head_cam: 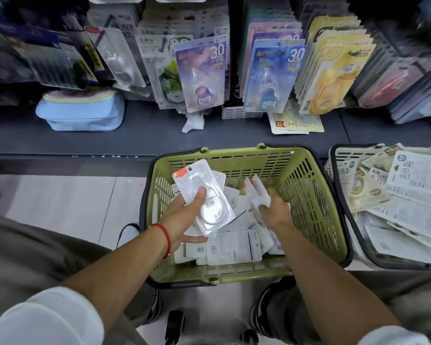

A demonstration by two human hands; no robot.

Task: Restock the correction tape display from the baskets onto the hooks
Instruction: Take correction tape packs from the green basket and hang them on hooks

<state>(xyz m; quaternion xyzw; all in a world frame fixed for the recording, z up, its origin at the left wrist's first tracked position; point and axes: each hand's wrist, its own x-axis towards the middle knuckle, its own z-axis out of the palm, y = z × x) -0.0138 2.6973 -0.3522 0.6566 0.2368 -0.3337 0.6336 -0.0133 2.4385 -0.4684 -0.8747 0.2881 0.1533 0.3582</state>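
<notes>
Left thumb (201,192) is pressed flat on the front of a clear correction tape pack (204,195), the other fingers curled behind it, so the left hand (184,217) has a small stack gripped and fanned up at center frame. The right hand (275,210) is knuckles-up just to the right of it, fingers curled down around another white pack (259,190) that's partly lifted out of the pile.

Both hands are inside the green basket (306,175) in the lower middle, which has plenty of loose packs lying face down. A second basket (334,155) at the right edge holds a different kind.

My take for doing this bit well: gather matching packs into the left-hand stack all facing the same way, red corner and hang hole on top, so they slide onto a hook (102,33) in one go. Looks like the matching row hangs at upper left of the frame, though it's blurry. Don't overfill the stack, blister packs are slippery.
</notes>
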